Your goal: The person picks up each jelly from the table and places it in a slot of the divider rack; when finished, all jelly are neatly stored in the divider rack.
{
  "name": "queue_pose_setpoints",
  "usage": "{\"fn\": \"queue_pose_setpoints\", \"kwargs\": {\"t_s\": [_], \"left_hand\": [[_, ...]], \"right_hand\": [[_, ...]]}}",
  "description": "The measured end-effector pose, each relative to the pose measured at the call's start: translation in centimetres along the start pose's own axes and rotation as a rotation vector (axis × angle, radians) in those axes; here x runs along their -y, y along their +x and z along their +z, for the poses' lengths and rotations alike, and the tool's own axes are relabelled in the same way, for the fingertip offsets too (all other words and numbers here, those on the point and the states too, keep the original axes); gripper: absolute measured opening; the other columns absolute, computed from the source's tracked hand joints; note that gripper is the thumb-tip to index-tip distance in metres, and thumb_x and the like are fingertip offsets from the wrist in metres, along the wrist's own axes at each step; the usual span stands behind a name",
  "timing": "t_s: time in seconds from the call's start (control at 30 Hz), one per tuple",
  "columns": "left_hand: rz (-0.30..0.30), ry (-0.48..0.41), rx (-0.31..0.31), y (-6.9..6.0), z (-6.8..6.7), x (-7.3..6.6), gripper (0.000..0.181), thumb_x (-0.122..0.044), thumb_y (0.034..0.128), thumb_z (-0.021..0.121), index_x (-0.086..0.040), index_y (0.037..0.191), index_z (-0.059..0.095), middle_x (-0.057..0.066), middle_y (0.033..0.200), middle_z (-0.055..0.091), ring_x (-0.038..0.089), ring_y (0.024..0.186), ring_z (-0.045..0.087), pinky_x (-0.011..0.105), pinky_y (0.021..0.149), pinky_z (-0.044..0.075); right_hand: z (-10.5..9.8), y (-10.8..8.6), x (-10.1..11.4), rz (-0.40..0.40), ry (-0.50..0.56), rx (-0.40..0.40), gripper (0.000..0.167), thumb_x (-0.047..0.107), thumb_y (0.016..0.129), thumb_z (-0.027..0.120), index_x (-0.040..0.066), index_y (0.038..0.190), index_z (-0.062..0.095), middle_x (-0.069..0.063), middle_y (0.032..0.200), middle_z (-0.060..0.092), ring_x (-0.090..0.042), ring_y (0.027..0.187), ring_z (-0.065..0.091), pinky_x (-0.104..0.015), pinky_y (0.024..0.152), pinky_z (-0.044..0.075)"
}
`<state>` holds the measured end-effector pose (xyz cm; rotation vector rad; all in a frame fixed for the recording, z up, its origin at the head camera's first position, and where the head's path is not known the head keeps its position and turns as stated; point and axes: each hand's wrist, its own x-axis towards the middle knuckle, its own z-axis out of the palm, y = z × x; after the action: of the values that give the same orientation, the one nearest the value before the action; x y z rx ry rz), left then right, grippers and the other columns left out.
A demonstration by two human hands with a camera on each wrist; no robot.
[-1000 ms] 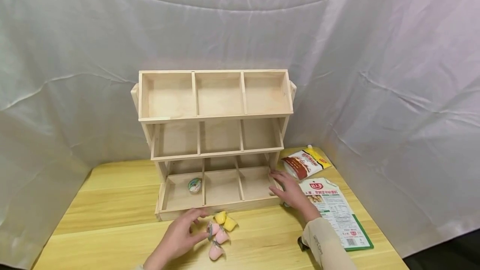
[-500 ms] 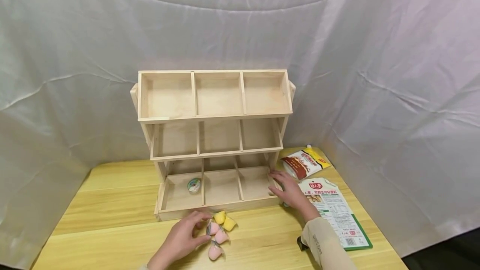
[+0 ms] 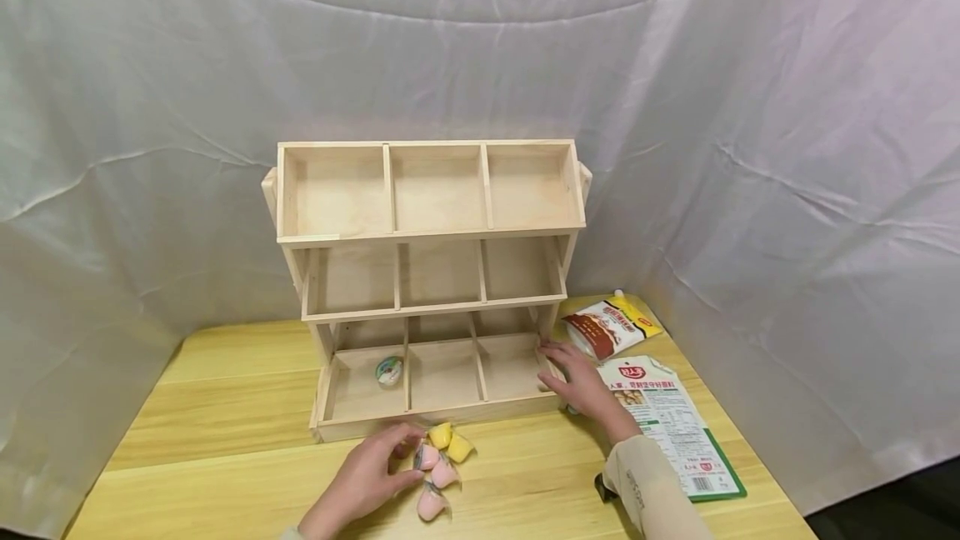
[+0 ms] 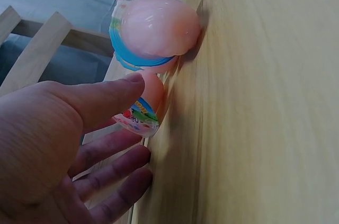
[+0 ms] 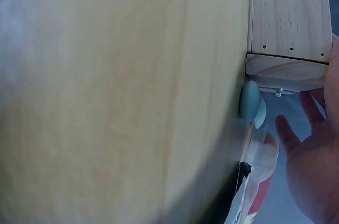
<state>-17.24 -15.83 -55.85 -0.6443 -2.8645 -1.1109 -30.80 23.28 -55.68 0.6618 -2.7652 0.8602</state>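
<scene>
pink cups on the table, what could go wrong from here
The pink cups lie bunched near the yellow cups, so the left grip might knock neighbours while taking one. Their smooth, rounded sides could slip, or roll on the table. The rack's low front board stands just beyond, so a cup lifted too low might catch it.

Before me is a curtained booth (image 3: 112,107), resembling a small studio set: shiny grey cloth (image 3: 450,73) hangs behind and on both sides of a wood-grain surface (image 3: 217,415).
</scene>
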Motion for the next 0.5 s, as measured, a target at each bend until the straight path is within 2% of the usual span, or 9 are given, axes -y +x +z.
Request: {"fn": "queue_pose_setpoints", "kwargs": {"t_s": [0.23, 0.5], "left_hand": [[0.007, -0.023, 0.002, -0.23, -0.15, -0.08, 0.047, -0.038, 0.0853, 0.083, -0.023, 0.126, 0.065, -0.01, 0.112, 0.068, 0.013, 0.096, 0.065, 0.023, 0.074, 0.053], [0.054, -0.041, -0.034, -0.14, -0.45, -0.16, 0.042, -0.031, 0.0899, 0.08, -0.019, 0.128, 0.065, -0.007, 0.117, 0.067, 0.019, 0.101, 0.069, 0.027, 0.077, 0.059]], "right_hand": [[0.41, -0.04, 0.03, 0.01, 0.014, 0.004, 0.05, 0.027, 0.097, 0.073, 0.008, 0.142, 0.062, -0.015, 0.149, 0.056, -0.038, 0.14, 0.05, -0.059, 0.116, 0.041], [0.17, -0.15, 0.07, 0.0, 0.027, -0.011, 0.05, 0.025, 0.097, 0.073, 0.005, 0.142, 0.062, -0.018, 0.149, 0.056, -0.041, 0.139, 0.05, -0.061, 0.115, 0.042]]}}
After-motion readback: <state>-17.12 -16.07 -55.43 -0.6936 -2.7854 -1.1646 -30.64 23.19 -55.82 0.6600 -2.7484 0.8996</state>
